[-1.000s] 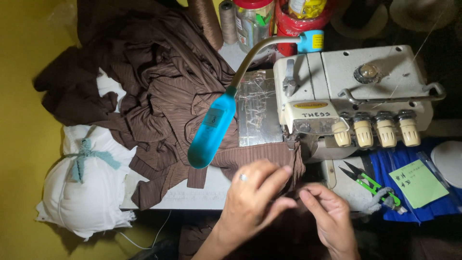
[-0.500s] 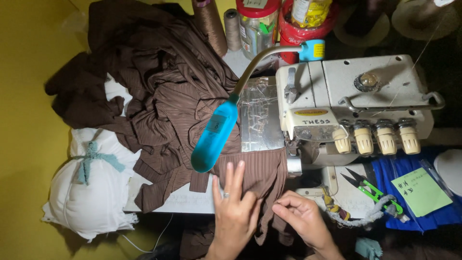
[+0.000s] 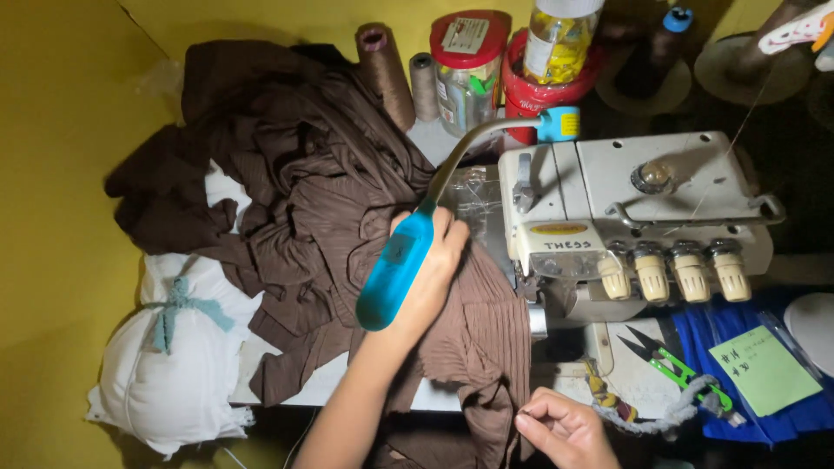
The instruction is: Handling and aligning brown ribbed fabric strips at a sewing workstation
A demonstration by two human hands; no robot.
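The left hand (image 3: 432, 276) lies partly under the blue lamp head (image 3: 395, 271), which covers its palm and some fingers. The right hand (image 3: 563, 427) is cut off at the bottom edge, and what its pinched fingertips hold is too small to tell. The brown cloth (image 3: 321, 191) hides most of the table beneath it and runs off the bottom edge. The white bundle (image 3: 169, 365) is partly tucked under that cloth. The yellow-filled jar (image 3: 560, 39) and the white object (image 3: 804, 30) at the top right corner are cropped.

L hand (image 3: 430, 278) now up under lamp (image 3: 395, 269)
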